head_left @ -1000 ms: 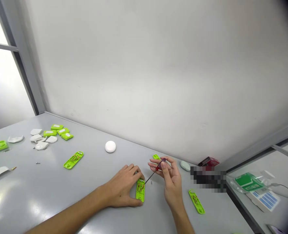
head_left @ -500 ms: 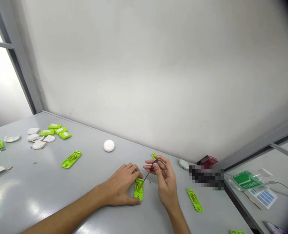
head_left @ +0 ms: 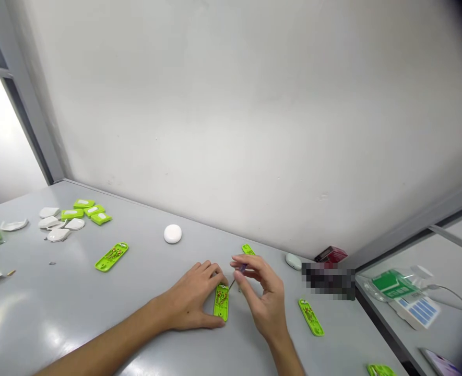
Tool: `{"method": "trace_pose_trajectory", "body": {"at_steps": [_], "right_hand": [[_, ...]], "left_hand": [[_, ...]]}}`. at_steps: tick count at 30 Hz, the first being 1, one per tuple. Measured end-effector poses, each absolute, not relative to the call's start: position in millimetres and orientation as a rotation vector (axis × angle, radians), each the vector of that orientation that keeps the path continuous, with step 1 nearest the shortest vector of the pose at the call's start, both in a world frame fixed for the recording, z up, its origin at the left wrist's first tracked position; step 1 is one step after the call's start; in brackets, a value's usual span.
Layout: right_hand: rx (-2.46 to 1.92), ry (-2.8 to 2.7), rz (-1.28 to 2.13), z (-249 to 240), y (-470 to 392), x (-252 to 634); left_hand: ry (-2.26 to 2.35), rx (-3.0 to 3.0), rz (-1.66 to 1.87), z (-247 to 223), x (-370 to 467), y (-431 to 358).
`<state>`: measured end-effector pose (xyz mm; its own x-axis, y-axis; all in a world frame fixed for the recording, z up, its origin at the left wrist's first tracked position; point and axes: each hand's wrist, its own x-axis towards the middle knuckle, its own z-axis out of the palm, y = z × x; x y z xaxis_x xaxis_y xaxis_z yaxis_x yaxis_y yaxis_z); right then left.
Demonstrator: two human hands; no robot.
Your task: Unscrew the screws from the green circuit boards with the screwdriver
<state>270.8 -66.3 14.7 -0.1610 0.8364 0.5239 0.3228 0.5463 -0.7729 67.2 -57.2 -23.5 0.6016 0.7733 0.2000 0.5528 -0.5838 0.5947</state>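
My left hand (head_left: 197, 297) rests on the table, its thumb and fingers gripping the two ends of a green plastic casing half (head_left: 221, 303) with small metal parts inside. In my right hand (head_left: 264, 297) is a small screwdriver (head_left: 233, 283), its purple handle pinched between thumb and fingers. The screwdriver's thin shaft slants down to the left, its tip at the metal parts in the casing. Fingers cover much of the handle. Just beyond my right hand lies another green casing half (head_left: 248, 249), partly hidden.
Other green casing halves lie at left (head_left: 111, 257) and right (head_left: 311, 317). A round white case (head_left: 173, 234) sits near the wall. White covers (head_left: 58, 234) and green pieces (head_left: 83, 203) are grouped at far left. A pale oval case (head_left: 293, 261) and a red box (head_left: 331, 255) stand right.
My right hand's fingers have closed further around the screwdriver handle and dipped slightly. My left hand keeps its hold on the casing. The whole view has shifted a little.
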Motion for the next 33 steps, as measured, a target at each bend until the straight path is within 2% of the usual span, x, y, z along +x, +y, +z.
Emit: {"method": "trace_pose_trajectory", "body": {"at_steps": [2,7,11,19,24,29,33], "right_hand": [[-0.955,-1.728,0.556,15.0,-65.6,272.0],[-0.974,-1.738,0.661,15.0,-65.5,273.4],[-0.984,-1.725,0.542,16.6,-66.3,273.1],[-1.009,-1.712,0.788,14.4,-66.9,274.2],[-1.042,-1.745,0.708,16.4,-67.9,270.1],[-1.087,-1.775,0.426,22.5,-68.2,268.3],[-1.126,-1.67,0.54,21.0,-67.5,268.6]], "left_hand": [[1.055,2.356,0.615,-24.8,67.3,-56.6],[1.049,2.378,0.614,-26.9,67.3,-55.8],[1.062,2.357,0.618,-25.1,67.4,-56.2],[1.059,2.349,0.612,-23.2,67.0,-56.9],[1.038,2.344,0.614,-24.8,66.6,-57.1],[1.051,2.337,0.6,-23.0,66.9,-57.3],[1.048,2.327,0.588,-20.9,67.2,-57.0]]}}
